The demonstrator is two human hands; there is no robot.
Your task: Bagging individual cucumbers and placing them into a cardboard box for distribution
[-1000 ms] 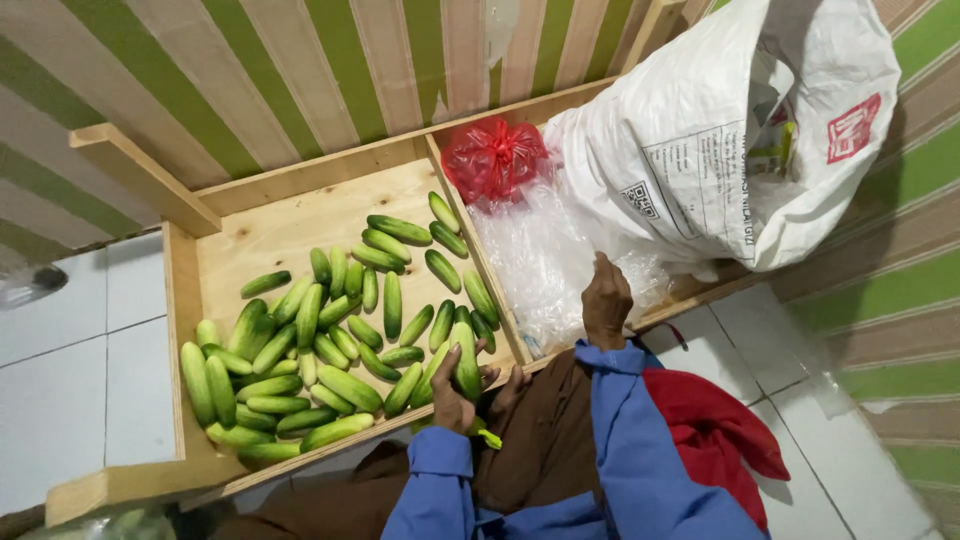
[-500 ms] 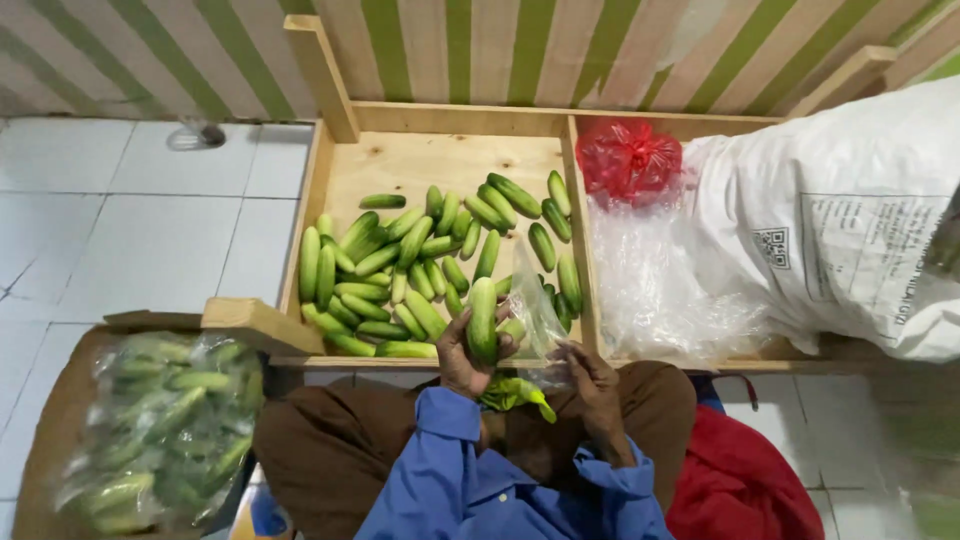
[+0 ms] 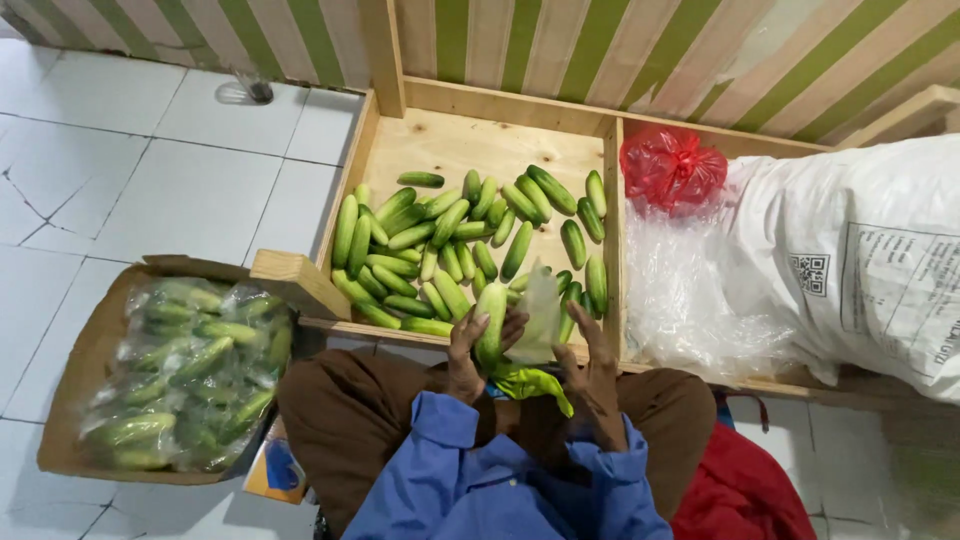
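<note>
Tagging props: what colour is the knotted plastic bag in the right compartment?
Red, translucent: the knotted plastic bag sits at the compartment's back corner. Head view, the only one.

A large white woven sack (image 3: pixel 860 270) with a rectangular black-printed label (image 3: pixel 900 290) lies right of the wooden crate (image 3: pixel 612 200). A knotted red plastic bag (image 3: pixel 670 168) and clear plastic bags (image 3: pixel 670 300) sit between them. Left of the crate, a cardboard box (image 3: pixel 75 380) holds bagged cucumbers (image 3: pixel 190 370).

I see my left grip (image 3: pixel 470 345) closed round a cucumber (image 3: pixel 491 335), upright, and my right grip (image 3: pixel 590 365) pinching a thin clear bag (image 3: pixel 538 318) just beside it — the two touching. Beyond both lies the wooden crate (image 3: pixel 480 150) with its loose cucumbers (image 3: pixel 450 250); left of the left grip, a carton of bagged cucumbers (image 3: pixel 180 370).
</note>
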